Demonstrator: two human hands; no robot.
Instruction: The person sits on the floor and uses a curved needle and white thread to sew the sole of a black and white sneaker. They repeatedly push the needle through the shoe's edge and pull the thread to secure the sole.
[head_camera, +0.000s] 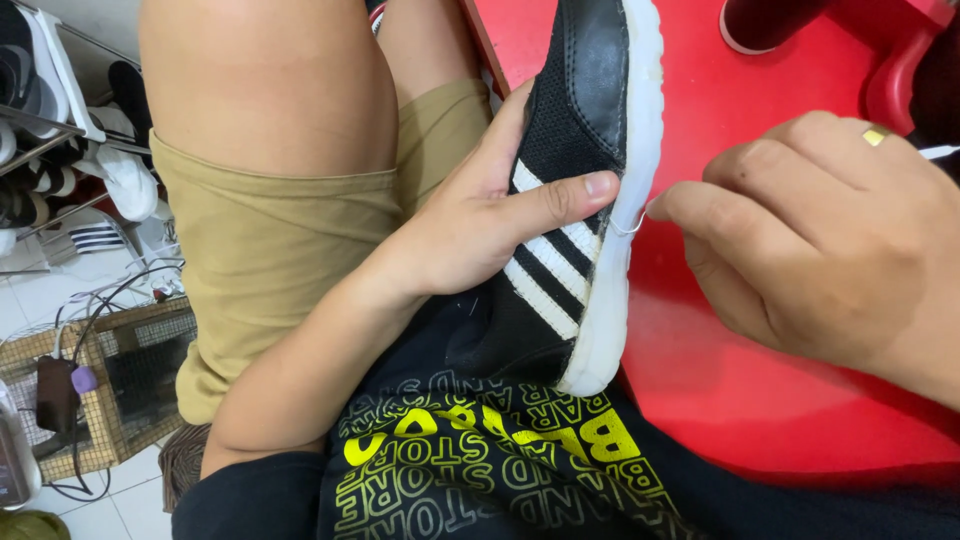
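a red plastic surface (760, 110) fills the upper right, a dark shoe (765, 22) resting at its top edge. at far left, a metal rack (40, 130) holds pairs of shoes over white floor tiles (130, 495), with a wire cage (120, 385) below it. the left hand (480, 225) grips a black striped sneaker (580, 190) at the red surface's left edge, thumb pressed by its white sole. the right hand (820, 240), fingers pinched closed, pulls a thin thread (628, 226) from that sole.
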